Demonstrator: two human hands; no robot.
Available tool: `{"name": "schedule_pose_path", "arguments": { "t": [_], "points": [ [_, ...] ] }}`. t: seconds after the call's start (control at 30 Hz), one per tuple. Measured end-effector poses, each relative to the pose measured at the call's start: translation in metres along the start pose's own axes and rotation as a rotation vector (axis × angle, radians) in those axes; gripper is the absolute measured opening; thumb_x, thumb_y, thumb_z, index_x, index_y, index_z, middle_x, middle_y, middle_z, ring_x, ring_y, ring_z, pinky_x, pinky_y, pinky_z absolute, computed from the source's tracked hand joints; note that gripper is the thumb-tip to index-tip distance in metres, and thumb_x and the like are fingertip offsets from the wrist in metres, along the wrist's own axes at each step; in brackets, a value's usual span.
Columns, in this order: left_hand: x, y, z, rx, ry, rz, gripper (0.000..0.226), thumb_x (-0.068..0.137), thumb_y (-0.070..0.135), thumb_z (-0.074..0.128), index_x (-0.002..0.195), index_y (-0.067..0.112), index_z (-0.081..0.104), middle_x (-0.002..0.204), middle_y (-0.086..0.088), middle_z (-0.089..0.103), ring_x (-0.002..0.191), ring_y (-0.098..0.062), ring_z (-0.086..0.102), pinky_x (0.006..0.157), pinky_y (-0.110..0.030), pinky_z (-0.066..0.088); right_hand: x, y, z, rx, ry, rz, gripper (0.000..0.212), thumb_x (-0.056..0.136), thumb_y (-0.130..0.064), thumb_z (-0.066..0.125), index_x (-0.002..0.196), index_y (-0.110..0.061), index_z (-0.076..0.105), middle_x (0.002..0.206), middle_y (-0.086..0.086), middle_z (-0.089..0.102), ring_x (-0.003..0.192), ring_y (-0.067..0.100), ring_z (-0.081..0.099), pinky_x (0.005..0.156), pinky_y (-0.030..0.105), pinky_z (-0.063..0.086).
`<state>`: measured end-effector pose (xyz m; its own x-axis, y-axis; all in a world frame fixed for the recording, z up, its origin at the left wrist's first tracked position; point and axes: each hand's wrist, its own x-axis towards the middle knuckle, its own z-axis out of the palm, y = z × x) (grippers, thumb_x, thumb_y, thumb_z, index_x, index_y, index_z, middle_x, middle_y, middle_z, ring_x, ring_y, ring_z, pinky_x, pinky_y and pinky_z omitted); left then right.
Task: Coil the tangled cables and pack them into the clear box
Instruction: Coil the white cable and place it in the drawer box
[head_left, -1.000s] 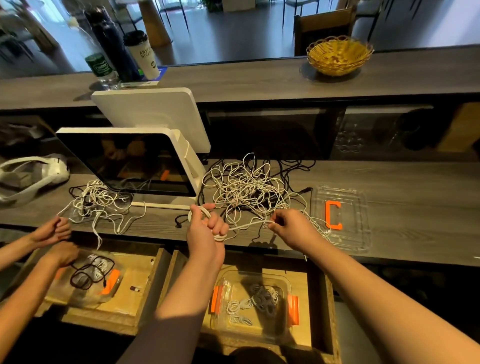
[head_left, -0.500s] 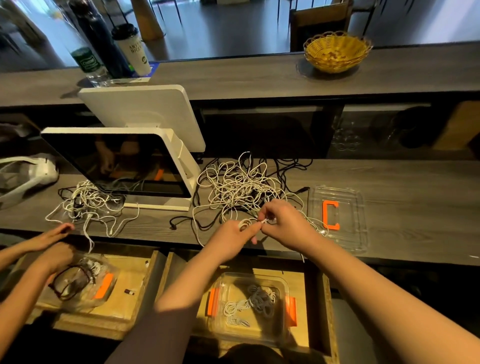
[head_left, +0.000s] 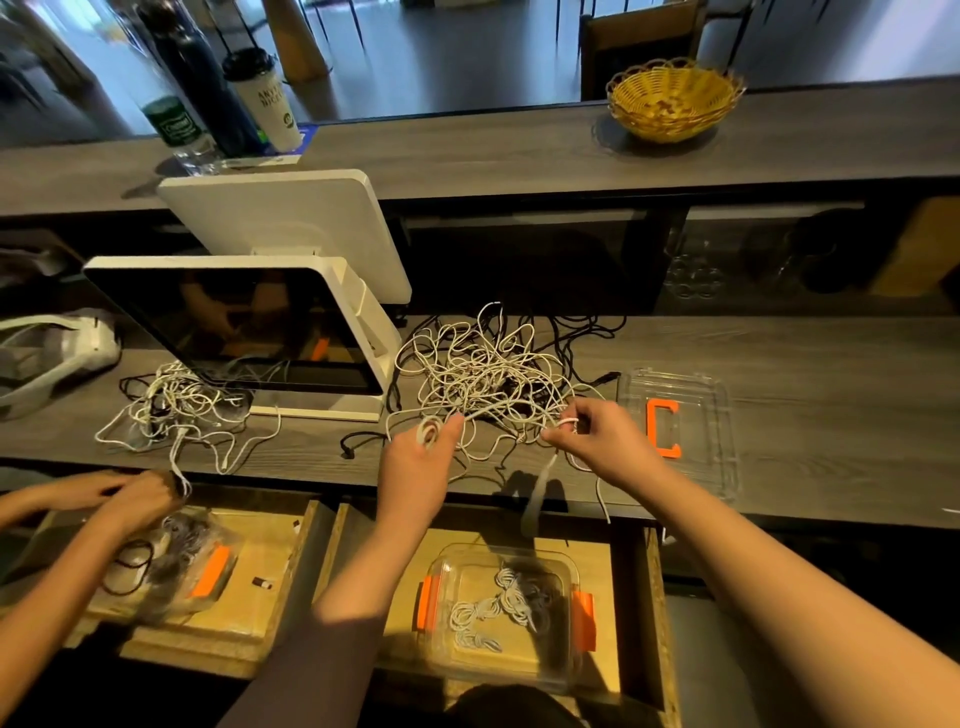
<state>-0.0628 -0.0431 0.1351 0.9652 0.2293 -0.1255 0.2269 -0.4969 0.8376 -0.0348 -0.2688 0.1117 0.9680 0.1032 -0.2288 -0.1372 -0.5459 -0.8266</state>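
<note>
The white cable I'm winding runs taut between my two hands, just near of the tangled pile on the counter. Half a second ago my hands were pressed together over it; now they have drawn apart, so a fresh length has been pulled out of the tangle, ready for the next turn onto the small coil. I judge this coil only partly wound, with most of the pile yet to do.

My left hand has its fingers curled through the coil, gripping it, knuckles up, forearm reaching from near-left. My right hand pinches the cable between thumb and fingertips, wrist raised a little, with a loose end hanging over the counter's near edge.

The clear box sits in the open drawer below, near of my hands, with a few coiled cables already in it. Its lid lies on the counter to the right. At far left, another person's hands work a second tangle.
</note>
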Motion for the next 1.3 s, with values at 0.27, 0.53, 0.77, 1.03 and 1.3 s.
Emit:
{"name": "schedule_pose_path", "arguments": {
  "t": [0.27, 0.53, 0.77, 1.03, 1.3],
  "points": [
    [-0.001, 0.005, -0.01, -0.045, 0.033, 0.027, 0.054, 0.097, 0.038, 0.061, 0.052, 0.022, 0.036, 0.044, 0.009, 0.032, 0.042, -0.006, 0.028, 0.047, -0.026, 0.022, -0.001, 0.007, -0.001, -0.076, 0.031, -0.026, 0.021, 0.097, -0.038, 0.058, 0.087, -0.019, 0.063, 0.074, -0.004, 0.061, 0.067, 0.01, 0.056, 0.06, 0.024, 0.041],
    [-0.005, 0.014, -0.018, -0.219, 0.281, -0.068, 0.043, 0.097, 0.039, 0.06, 0.068, 0.008, 0.056, 0.056, -0.004, 0.046, 0.05, -0.013, 0.04, 0.047, -0.027, 0.031, -0.003, 0.016, 0.003, -0.071, 0.008, 0.019, 0.013, 0.091, -0.025, 0.065, 0.081, -0.019, 0.06, 0.083, 0.001, 0.069, 0.08, 0.016, 0.066, 0.069, 0.033, 0.055],
    [-0.01, 0.025, -0.023, -0.193, 0.157, -0.007, 0.042, 0.098, 0.036, 0.059, 0.063, 0.015, 0.057, 0.05, 0.006, 0.044, 0.042, -0.002, 0.04, 0.043, -0.015, 0.03, -0.006, 0.021, -0.001, -0.134, 0.089, 0.038, 0.006, 0.089, -0.018, 0.065, 0.095, -0.018, 0.064, 0.095, -0.003, 0.065, 0.092, 0.017, 0.062, 0.076, 0.028, 0.051],
    [-0.023, 0.036, -0.022, -0.085, 0.054, 0.078, 0.045, 0.098, 0.039, 0.059, 0.066, 0.008, 0.066, 0.047, 0.006, 0.039, 0.041, -0.005, 0.034, 0.042, -0.017, 0.027, -0.021, -0.034, 0.002, 0.112, 0.174, -0.072, 0.025, 0.098, -0.015, 0.054, 0.122, -0.02, 0.06, 0.12, -0.003, 0.061, 0.11, 0.011, 0.057, 0.094, 0.03, 0.05],
    [-0.038, 0.053, -0.007, -0.255, -0.222, 0.028, 0.045, 0.102, 0.047, 0.045, 0.069, 0.023, 0.066, 0.049, 0.008, 0.04, 0.046, -0.01, 0.034, 0.049, -0.028, 0.029, -0.058, -0.076, 0.015, 0.146, -0.022, -0.311, 0.017, 0.1, -0.036, 0.051, 0.097, -0.027, 0.066, 0.081, -0.011, 0.064, 0.074, 0.006, 0.059, 0.068, 0.027, 0.049]
  ]
}}
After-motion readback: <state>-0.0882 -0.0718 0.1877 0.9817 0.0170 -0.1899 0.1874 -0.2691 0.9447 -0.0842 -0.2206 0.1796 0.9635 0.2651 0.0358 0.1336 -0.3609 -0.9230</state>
